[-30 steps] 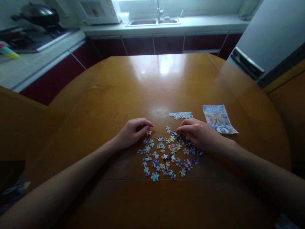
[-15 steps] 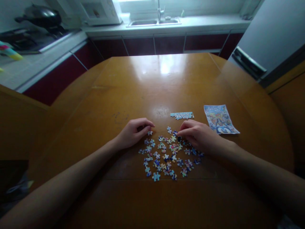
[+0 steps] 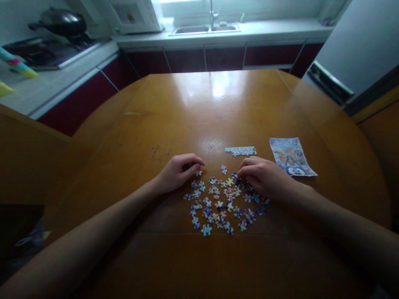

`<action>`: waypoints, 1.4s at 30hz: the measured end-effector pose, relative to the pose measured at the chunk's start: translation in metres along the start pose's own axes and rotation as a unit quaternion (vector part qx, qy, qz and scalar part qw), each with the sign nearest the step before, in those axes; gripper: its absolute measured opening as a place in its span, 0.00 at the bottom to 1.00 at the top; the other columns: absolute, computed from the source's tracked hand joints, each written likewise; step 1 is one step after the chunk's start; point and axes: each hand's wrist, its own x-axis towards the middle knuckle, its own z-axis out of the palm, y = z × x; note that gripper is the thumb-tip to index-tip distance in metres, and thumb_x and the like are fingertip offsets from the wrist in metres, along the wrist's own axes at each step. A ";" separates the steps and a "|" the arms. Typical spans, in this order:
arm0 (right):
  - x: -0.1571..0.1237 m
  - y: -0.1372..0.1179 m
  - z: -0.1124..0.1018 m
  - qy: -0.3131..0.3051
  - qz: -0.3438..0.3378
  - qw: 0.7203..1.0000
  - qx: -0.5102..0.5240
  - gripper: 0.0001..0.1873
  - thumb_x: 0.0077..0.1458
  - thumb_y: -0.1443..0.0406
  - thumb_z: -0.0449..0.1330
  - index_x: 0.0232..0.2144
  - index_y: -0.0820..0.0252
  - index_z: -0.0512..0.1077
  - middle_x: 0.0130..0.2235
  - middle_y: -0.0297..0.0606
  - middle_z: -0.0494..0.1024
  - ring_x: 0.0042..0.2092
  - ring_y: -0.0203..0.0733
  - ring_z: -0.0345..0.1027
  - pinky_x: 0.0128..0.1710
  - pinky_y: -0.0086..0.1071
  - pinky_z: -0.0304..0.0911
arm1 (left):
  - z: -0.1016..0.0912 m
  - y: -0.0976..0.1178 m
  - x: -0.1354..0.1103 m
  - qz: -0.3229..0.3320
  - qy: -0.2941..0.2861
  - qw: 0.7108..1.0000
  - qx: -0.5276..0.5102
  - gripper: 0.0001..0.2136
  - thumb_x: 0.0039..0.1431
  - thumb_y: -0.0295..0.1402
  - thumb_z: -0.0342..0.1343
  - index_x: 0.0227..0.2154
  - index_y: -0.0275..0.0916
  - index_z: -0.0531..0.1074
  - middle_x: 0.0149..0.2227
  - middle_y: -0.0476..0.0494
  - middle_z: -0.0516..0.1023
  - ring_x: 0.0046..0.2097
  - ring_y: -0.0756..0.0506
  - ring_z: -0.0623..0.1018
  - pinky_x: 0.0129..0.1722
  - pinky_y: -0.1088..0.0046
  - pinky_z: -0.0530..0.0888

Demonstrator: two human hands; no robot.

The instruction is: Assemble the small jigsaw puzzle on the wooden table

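Note:
Several small loose jigsaw pieces (image 3: 220, 201) lie scattered on a round wooden table (image 3: 187, 116). My left hand (image 3: 177, 172) rests at the upper left edge of the scatter, fingers curled under, fingertips beside a piece. My right hand (image 3: 263, 176) lies over the upper right of the scatter, its fingers pinched together on a dark puzzle piece (image 3: 238, 181). A short joined strip of pieces (image 3: 241, 150) lies just beyond my right hand. A printed picture sheet (image 3: 292, 156) lies to its right.
Behind the table runs a kitchen counter with a sink (image 3: 204, 28), a microwave (image 3: 131, 14) and a hob with a dark pan (image 3: 64, 23) at the left. A grey appliance (image 3: 349, 54) stands at the right.
My right hand's fingertips have drawn down and in, closing over a dark piece at the top of the scatter. The left hand has barely moved. The view shifted slightly.

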 end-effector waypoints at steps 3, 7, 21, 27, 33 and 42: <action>0.000 0.000 0.000 -0.002 -0.001 1.000 0.000 0.13 0.59 0.72 0.54 0.35 0.56 0.78 0.38 0.39 0.77 0.41 0.41 0.69 0.42 0.35 0.65 | 0.001 0.000 0.000 0.000 0.001 1.000 0.000 0.07 0.65 0.31 0.53 0.38 0.36 0.76 0.33 0.45 0.78 0.33 0.50 0.74 0.33 0.75 0.70; 0.000 -0.001 -0.001 -0.002 -0.006 1.000 0.004 0.14 0.59 0.72 0.53 0.35 0.56 0.78 0.38 0.39 0.77 0.40 0.41 0.69 0.41 0.35 0.65 | 0.001 0.000 -0.001 0.005 0.001 1.000 0.001 0.08 0.65 0.31 0.53 0.39 0.36 0.76 0.33 0.45 0.78 0.32 0.51 0.74 0.33 0.75 0.70; 0.001 0.000 0.000 0.011 0.004 1.000 0.024 0.14 0.58 0.72 0.54 0.37 0.56 0.79 0.38 0.40 0.78 0.41 0.42 0.70 0.42 0.37 0.67 | 0.001 0.003 0.001 0.000 -0.003 1.000 0.001 0.08 0.64 0.31 0.53 0.38 0.36 0.76 0.33 0.44 0.78 0.34 0.50 0.75 0.34 0.74 0.70; 0.001 -0.001 -0.001 0.015 0.001 1.000 0.026 0.14 0.58 0.72 0.53 0.37 0.56 0.79 0.38 0.40 0.78 0.41 0.42 0.71 0.42 0.37 0.67 | 0.001 0.002 0.000 0.001 -0.006 1.000 -0.004 0.08 0.64 0.32 0.53 0.38 0.36 0.76 0.33 0.44 0.78 0.32 0.50 0.74 0.33 0.74 0.70; 0.001 -0.002 -0.002 0.011 0.004 1.000 0.019 0.15 0.59 0.71 0.53 0.37 0.57 0.79 0.38 0.41 0.78 0.41 0.42 0.71 0.43 0.37 0.67 | 0.001 0.001 0.000 0.003 -0.006 1.000 0.000 0.08 0.64 0.31 0.53 0.38 0.36 0.76 0.33 0.45 0.77 0.32 0.50 0.73 0.33 0.74 0.69; 0.000 -0.002 -0.002 0.010 0.009 1.000 0.018 0.15 0.58 0.72 0.53 0.37 0.57 0.79 0.38 0.41 0.78 0.41 0.43 0.71 0.42 0.38 0.67 | 0.000 0.002 0.000 0.005 -0.002 1.000 0.000 0.08 0.64 0.31 0.53 0.38 0.36 0.76 0.33 0.45 0.77 0.32 0.51 0.73 0.32 0.75 0.69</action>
